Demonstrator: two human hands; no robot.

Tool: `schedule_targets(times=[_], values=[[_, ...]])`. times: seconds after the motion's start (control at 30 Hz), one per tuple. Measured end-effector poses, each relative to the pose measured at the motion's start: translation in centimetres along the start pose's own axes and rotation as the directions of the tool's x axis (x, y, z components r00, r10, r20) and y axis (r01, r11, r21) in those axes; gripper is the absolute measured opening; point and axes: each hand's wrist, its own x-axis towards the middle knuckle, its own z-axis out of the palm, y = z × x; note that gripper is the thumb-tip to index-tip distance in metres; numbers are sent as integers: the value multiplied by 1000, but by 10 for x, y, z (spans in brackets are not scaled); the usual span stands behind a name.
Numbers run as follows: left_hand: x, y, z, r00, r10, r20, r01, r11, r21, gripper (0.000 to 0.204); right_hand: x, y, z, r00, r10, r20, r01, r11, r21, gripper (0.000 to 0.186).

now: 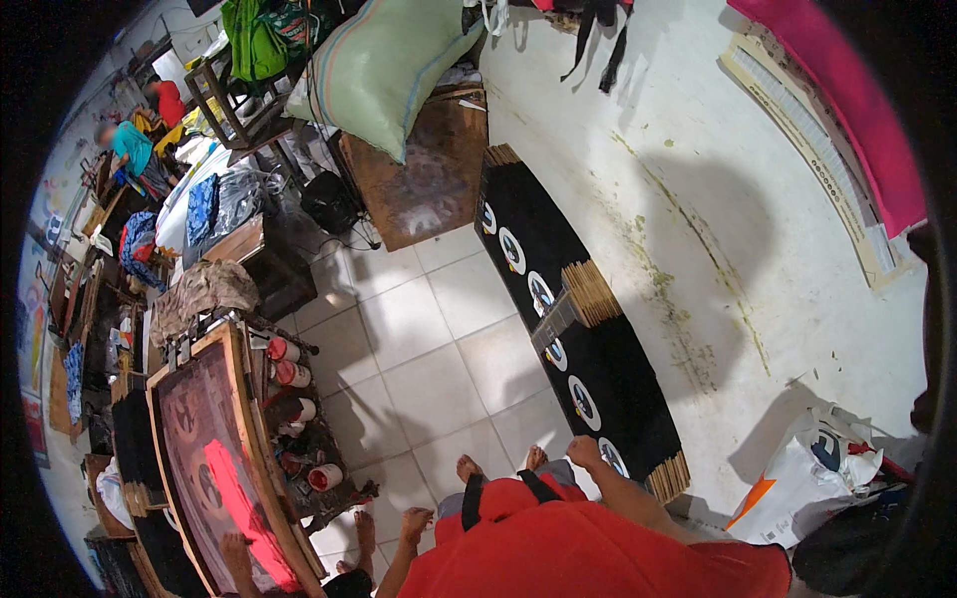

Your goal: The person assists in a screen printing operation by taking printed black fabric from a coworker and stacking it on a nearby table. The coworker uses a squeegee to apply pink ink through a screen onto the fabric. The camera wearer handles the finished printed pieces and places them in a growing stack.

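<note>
My left hand (416, 523) hangs low beside my red shirt, its fingers loosely apart with nothing in them. On the other side my right hand (585, 450) is held next to the nearer black fabric stack (608, 374); its fingers look curled in, and I see nothing in them. Whether it touches the stack I cannot tell. White round prints with a small picture run along the stack's left edge, and brown board ends show at its near end. A similar black stack (523, 214) lies beyond it, with board ends (590, 295) showing between the two.
At left, a co-worker's hand (236, 553) is over a wood-framed printing screen (189, 394) streaked with red ink. Red-stained ink pots (324, 477) stand on a rack beside it. Pale floor tiles (404, 309) run ahead to a pale green sack (384, 70). A white bag (807, 478) sits right.
</note>
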Motion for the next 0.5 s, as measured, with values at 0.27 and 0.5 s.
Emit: schedule_targets(times=[0.27,0.5], values=[[11,46,-36,998,-41,-37,45,991,126,19,12,-35,31,993,-82,-87,91,991,103,22],[42,83,-26,997,21,-79,-20,1000,19,20,51,7,42,963,116,244,-182,946,269,14]])
